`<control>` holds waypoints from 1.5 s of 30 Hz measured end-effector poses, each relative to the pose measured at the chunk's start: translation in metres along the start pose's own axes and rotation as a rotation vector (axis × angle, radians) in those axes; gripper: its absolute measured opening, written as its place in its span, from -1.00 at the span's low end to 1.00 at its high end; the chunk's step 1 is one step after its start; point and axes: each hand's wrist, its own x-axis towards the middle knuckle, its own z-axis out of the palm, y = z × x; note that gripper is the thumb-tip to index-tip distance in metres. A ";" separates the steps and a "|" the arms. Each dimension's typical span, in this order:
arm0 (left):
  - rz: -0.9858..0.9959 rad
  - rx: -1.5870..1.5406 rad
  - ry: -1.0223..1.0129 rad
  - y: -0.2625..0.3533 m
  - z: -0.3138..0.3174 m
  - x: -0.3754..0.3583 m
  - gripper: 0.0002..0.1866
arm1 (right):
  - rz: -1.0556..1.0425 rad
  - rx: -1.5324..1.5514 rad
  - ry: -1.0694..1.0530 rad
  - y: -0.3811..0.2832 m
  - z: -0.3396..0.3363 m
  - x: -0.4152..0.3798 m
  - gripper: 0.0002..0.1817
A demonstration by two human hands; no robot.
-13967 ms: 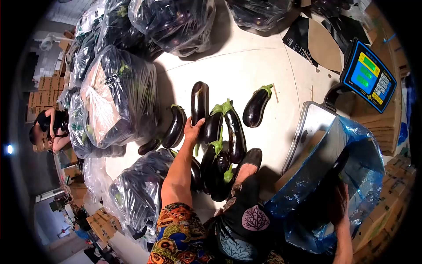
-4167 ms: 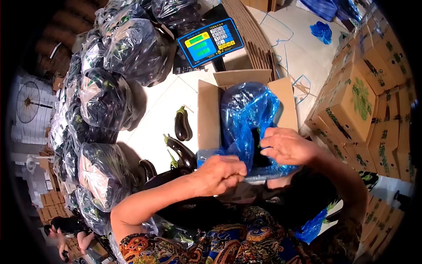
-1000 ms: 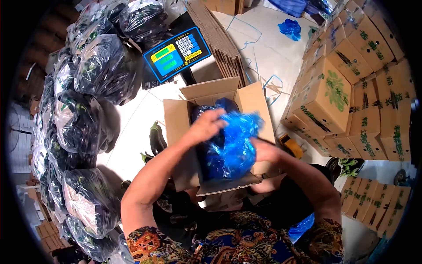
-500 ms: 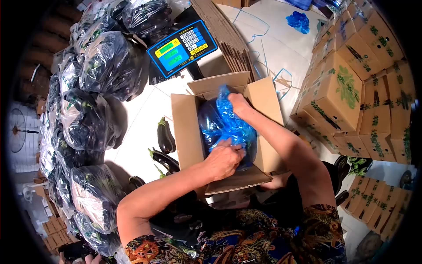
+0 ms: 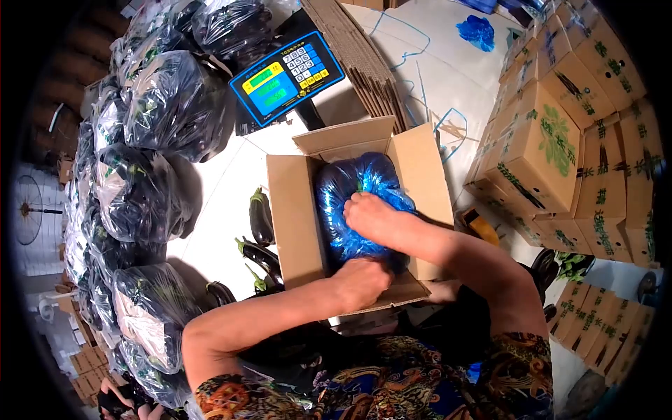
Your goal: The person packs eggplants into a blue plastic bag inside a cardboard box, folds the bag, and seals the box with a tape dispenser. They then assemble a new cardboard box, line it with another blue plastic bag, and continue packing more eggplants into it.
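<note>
A blue plastic bag (image 5: 360,178) full of dark eggplants sits inside an open cardboard box (image 5: 290,203) with its flaps spread. My right hand (image 5: 371,215) is closed on the bag's plastic over the middle of the load. Closer to me, my left hand (image 5: 362,281) is curled on the bag by the near flap, its fingertips partly hidden. Left of the box, loose eggplants (image 5: 261,218) lie on the pale floor.
A scale display (image 5: 287,78) stands beyond the box, beside stacked flat cardboard (image 5: 360,63). Bags of eggplants (image 5: 175,105) line the left side. Printed cartons (image 5: 535,147) are piled at right. A crumpled blue bag (image 5: 476,32) and blue strapping (image 5: 413,54) lie on the floor.
My right hand has come from the box's far end toward its middle, drawing the blue plastic nearer me. My left hand has moved slightly toward the near flap. More of the filled bag shows.
</note>
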 end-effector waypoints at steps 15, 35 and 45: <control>-0.244 0.145 0.437 -0.101 -0.039 0.036 -0.84 | -0.187 -0.356 0.331 -0.015 0.030 -0.088 -0.53; -0.351 0.422 0.841 -0.102 -0.001 0.049 -0.94 | 0.336 0.196 0.263 -0.009 -0.028 -0.047 -0.57; -0.215 0.412 1.186 -0.087 -0.116 -0.013 -0.38 | 0.114 -0.225 0.156 -0.010 0.018 -0.030 -0.65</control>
